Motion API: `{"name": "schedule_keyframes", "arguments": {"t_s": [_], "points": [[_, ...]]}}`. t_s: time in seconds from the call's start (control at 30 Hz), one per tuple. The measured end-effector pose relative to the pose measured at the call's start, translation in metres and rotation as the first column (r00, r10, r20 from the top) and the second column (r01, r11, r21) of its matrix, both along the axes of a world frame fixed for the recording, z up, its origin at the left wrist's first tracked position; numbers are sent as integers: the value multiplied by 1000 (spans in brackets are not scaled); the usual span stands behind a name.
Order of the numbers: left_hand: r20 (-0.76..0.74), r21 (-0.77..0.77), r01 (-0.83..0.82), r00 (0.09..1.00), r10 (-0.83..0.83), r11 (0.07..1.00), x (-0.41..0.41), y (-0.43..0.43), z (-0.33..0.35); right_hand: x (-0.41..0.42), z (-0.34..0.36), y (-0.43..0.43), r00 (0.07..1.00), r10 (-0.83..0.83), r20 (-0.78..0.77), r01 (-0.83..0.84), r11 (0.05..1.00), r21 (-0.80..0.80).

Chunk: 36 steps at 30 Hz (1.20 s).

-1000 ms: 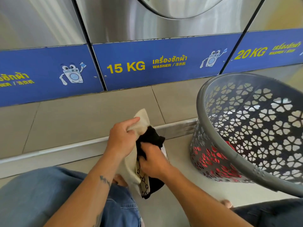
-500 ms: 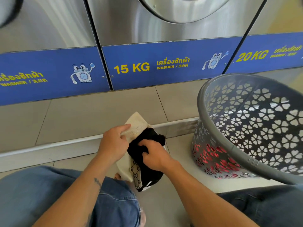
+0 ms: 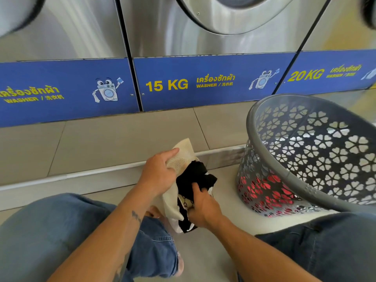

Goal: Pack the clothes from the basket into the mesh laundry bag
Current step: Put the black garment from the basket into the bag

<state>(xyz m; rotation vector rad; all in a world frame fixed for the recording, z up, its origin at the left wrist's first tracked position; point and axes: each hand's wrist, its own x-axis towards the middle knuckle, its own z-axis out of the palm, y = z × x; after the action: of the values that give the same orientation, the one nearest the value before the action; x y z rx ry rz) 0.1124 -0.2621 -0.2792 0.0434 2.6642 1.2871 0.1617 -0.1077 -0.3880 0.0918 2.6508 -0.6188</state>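
Note:
A cream mesh laundry bag (image 3: pixel 183 157) hangs in front of my knees. My left hand (image 3: pixel 157 173) grips its upper edge and holds the mouth apart. A black garment (image 3: pixel 196 176) with a patterned band bulges out of the bag's opening. My right hand (image 3: pixel 203 208) grips the lower part of that garment at the mouth of the bag. To the right a grey plastic basket (image 3: pixel 264 112) with flower-shaped holes leans toward me; red clothes (image 3: pixel 270 188) show through its lower wall.
A row of steel washers (image 3: pixel 203 27) with blue panels reading 15 KG and 20 KG stands ahead on a tiled plinth (image 3: pixel 122 139) with a metal-edged step. My knees in blue jeans (image 3: pixel 50 237) frame the tiled floor below my hands.
My right hand has slid lower along the black garment, and more of it now bulges above that hand. My left hand keeps its grip on the bag. The view tilted up slightly.

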Motion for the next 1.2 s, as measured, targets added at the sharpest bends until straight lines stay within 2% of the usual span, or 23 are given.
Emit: {"name": "schedule_keyframes", "arguments": {"t_s": [0.13, 0.27, 0.33, 0.4, 0.47, 0.53, 0.6, 0.67, 0.77, 0.83, 0.93, 1.07, 1.13, 1.2], "points": [[31, -34, 36, 999, -35, 999, -1, 2, 0, -9, 5, 12, 988, -149, -50, 131, 959, -253], [94, -78, 67, 994, -60, 995, -7, 4, -4, -38, 26, 9, 919, -382, -101, 291, 827, -481], [110, -35, 57, 993, -52, 998, -9, 5, -3, -49, 35, 4, 877, -476, -67, 348, 724, -595], [113, 51, 7, 993, -13, 999, -12, 4, 1, -52, 33, -4, 880, -468, -80, 313, 699, -643], [120, 130, -65, 992, 50, 989, -14, 1, 4, -43, 24, -14, 941, -266, -208, 91, 792, -604], [135, 176, -122, 986, 99, 977, -14, -4, 5, -34, 1, -20, 960, 54, -274, -166, 900, -402], [161, 225, -162, 979, 128, 961, -13, -7, 4, -30, -19, -17, 963, 251, -100, -265, 951, -161], [179, 251, -180, 974, 137, 951, -11, -10, 3, -29, -28, -13, 952, 296, 74, -290, 953, -83], [162, 231, -206, 972, 171, 951, -11, -13, 2, -35, -18, -15, 942, 296, 155, -288, 955, -76], [138, 207, -238, 967, 213, 949, -13, -14, 2, -41, -9, -14, 964, 216, 155, -179, 958, -223], [107, 146, -277, 959, 264, 950, -15, -15, 2, -47, 4, -1, 994, -56, 89, 91, 882, -462], [65, 75, -248, 968, 243, 966, -15, -14, 0, -46, 12, 28, 915, -403, 15, 344, 762, -548], [44, 27, -216, 976, 215, 976, -14, -14, -1, -44, 11, 34, 901, -424, 89, 408, 762, -503], [28, -36, -161, 986, 162, 986, -14, -14, -3, -42, 7, 32, 913, -332, 236, 407, 784, -469]]}}
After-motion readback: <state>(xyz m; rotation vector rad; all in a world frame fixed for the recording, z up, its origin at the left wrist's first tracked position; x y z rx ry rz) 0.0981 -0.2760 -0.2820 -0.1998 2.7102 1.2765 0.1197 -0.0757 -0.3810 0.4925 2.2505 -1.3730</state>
